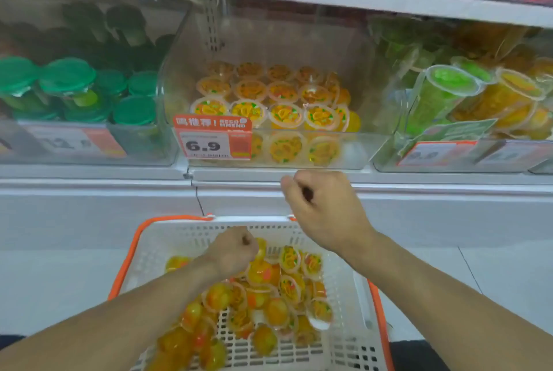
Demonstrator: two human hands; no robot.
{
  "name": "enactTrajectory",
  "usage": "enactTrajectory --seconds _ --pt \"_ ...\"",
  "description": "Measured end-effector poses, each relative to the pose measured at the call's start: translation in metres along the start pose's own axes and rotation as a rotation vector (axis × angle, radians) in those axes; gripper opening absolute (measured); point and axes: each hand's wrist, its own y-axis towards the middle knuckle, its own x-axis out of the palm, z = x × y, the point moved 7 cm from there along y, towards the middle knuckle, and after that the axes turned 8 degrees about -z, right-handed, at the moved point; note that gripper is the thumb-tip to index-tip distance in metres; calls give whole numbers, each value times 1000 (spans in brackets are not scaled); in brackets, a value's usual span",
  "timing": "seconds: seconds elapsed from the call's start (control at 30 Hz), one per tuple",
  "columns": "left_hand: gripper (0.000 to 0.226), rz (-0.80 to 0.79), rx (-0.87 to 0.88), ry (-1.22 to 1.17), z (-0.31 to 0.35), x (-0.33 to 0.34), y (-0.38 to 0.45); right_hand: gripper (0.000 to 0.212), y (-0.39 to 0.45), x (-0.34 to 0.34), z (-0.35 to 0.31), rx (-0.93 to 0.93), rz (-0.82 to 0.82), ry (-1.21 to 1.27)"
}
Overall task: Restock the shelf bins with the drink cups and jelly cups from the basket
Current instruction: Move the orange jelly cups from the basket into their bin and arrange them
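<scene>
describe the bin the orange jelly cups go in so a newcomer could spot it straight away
Look at the shelf level directly above the white basket. The middle clear bin there holds rows of orange jelly cups. It alone carries a red 6.9 price tag; its left neighbour holds green-lidded cups.

Basket [353, 295]: white lattice walls, orange rim. Jelly cups [269, 295] beneath the left hand [232, 254]: translucent yellow and orange, lids printed orange, yellow and green. Bin [353, 149] above the right hand [324, 210]: clear, holding cups of the same print. Price tag [213, 137] up-left of the right hand: orange and white, black "6.9". Far-left lids [67, 75]: green.
</scene>
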Motion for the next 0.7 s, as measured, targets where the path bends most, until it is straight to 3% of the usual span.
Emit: enactTrajectory --seconds 0.07,0.17,0.23,0.33,0.37,0.4,0.47,0.53,0.57,0.63,0.7 --pt "25 36 -105 249 -57 16 11 40 -24 68 26 95 -445 -172" --pt "18 186 -258 406 -132 29 -8 30 -100 155 95 405 -970 -131" --pt "33 121 -317 607 -172 57 -22 26 -164 187 135 642 -1091 -104" --pt "58 -224 -306 809 -205 113 -37 11 -244 212 167 835 -1218 -161" --pt "58 -288 -302 853 -208 125 -41 20 -257 218 168 855 -1265 -158" --pt "58 -319 -307 899 -209 130 -44 27 -263 224 167 864 -1291 -133" --pt "55 -262 -306 956 -207 128 -49 11 -252 227 164 856 -1204 -67" --pt "47 -7 -275 948 -197 109 -48 26 -230 221 169 900 -992 -49" --pt "44 126 -264 928 -191 99 -48 24 -221 215 169 918 -913 -62" --pt "49 258 -318 807 -190 82 -46 37 -213 208 174 947 -812 -82" --pt "64 238 -418 582 -203 73 -41 51 -209 209 174 957 -743 -41"
